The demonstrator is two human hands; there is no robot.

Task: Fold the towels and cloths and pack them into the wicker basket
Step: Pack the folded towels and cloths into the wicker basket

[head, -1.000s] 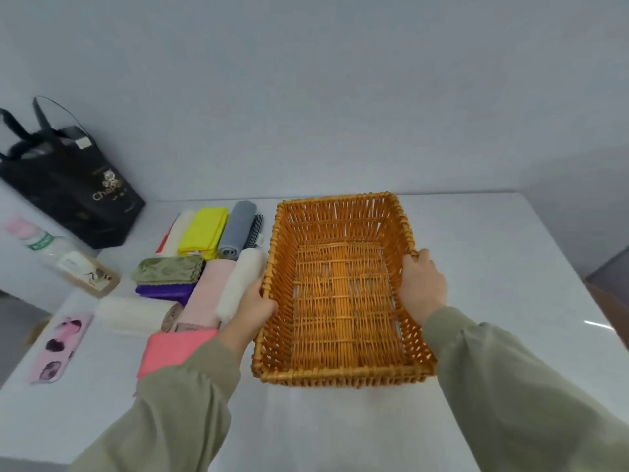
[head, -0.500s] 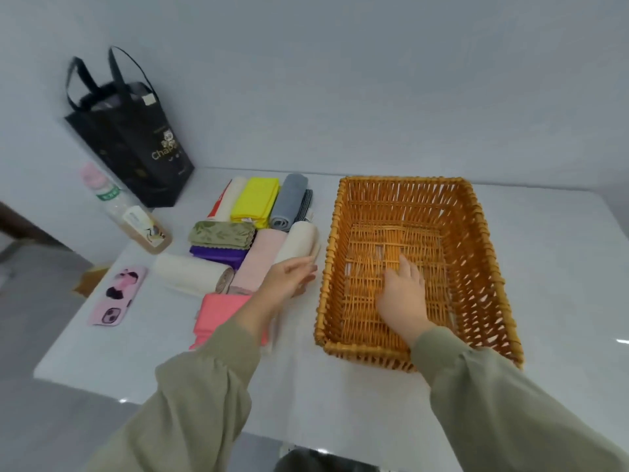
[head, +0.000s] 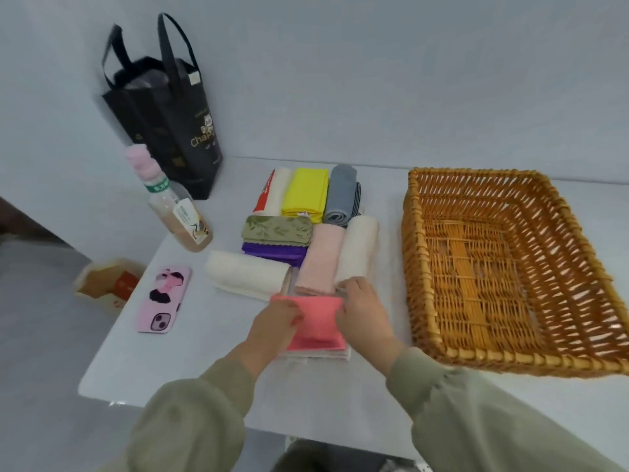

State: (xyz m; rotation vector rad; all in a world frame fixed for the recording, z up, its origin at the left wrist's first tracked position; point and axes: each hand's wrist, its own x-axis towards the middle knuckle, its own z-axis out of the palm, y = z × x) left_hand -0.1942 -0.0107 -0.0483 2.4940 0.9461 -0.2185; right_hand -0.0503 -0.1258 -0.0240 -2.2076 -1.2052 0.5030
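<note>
A folded coral-pink cloth [head: 315, 321] lies on a white cloth at the near end of the pile. My left hand [head: 272, 330] pinches its left edge and my right hand [head: 362, 316] grips its right edge. Behind it lie several folded or rolled cloths: a cream roll [head: 246, 274], a pale pink towel [head: 321, 257], a cream towel [head: 360, 248], a green leafy cloth [head: 275, 229] on a purple one [head: 272, 252], a yellow cloth [head: 306, 192], a grey roll [head: 342, 192] and a red-and-cream one [head: 270, 192]. The wicker basket [head: 413, 267] stands empty on the right.
On the white table [head: 190, 362], a pink phone [head: 165, 298] lies left of the cloths. A bottle [head: 173, 206] and a black tote bag [head: 163, 117] stand at the back left. A cardboard box [head: 109, 284] sits on the floor past the left edge.
My right hand left the basket floor and came left onto the coral-pink cloth. My left hand moved from the cream towel down to that cloth's left edge. The view swung left.
</note>
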